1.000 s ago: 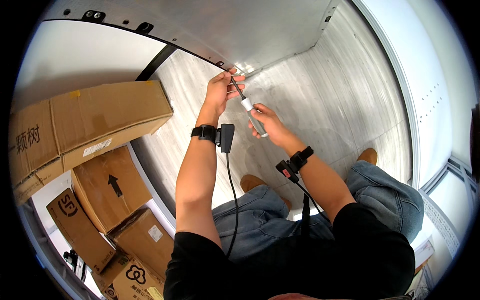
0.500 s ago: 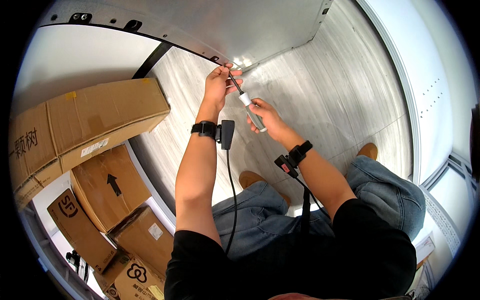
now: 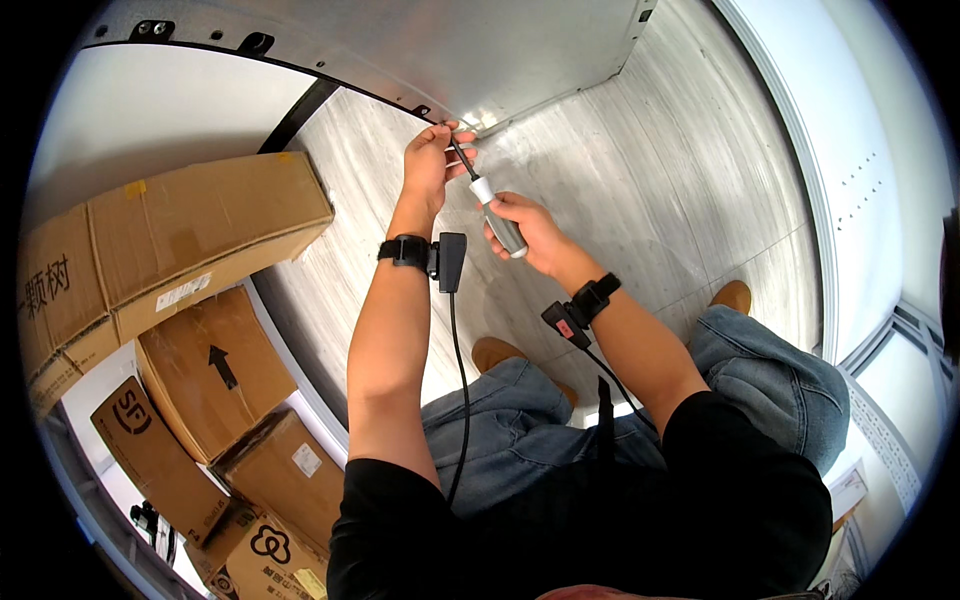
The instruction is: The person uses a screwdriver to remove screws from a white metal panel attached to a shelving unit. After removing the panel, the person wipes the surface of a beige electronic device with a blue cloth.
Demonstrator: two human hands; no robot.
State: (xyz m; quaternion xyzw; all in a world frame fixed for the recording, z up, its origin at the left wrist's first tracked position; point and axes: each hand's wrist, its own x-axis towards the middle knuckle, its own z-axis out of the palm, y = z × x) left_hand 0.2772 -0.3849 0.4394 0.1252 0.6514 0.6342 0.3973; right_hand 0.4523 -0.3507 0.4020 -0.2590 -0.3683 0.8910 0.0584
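My right hand (image 3: 532, 232) is wrapped round the grey and white handle of a screwdriver (image 3: 482, 189). Its dark shaft slants up and left to the lower edge of a grey metal panel (image 3: 480, 50). At that edge the thumb and forefinger of my left hand (image 3: 427, 165) pinch round the shaft's tip, with the other fingers loosely spread behind it. Whether a screw sits between those fingertips is hidden. A small black bracket (image 3: 421, 111) on the panel's edge lies just above the left fingertips.
Cardboard boxes (image 3: 215, 370) are stacked at the left, with a long carton (image 3: 200, 225) nearest the panel. Pale wood-look floor (image 3: 650, 170) lies below my hands. A white wall panel (image 3: 850, 150) stands at the right. Cables (image 3: 463, 400) hang from black wrist-worn devices.
The whole view has shifted slightly, so hands, screwdriver and panel sit a little higher and further left. Both hands keep the same hold, with the tip still at the panel's edge.
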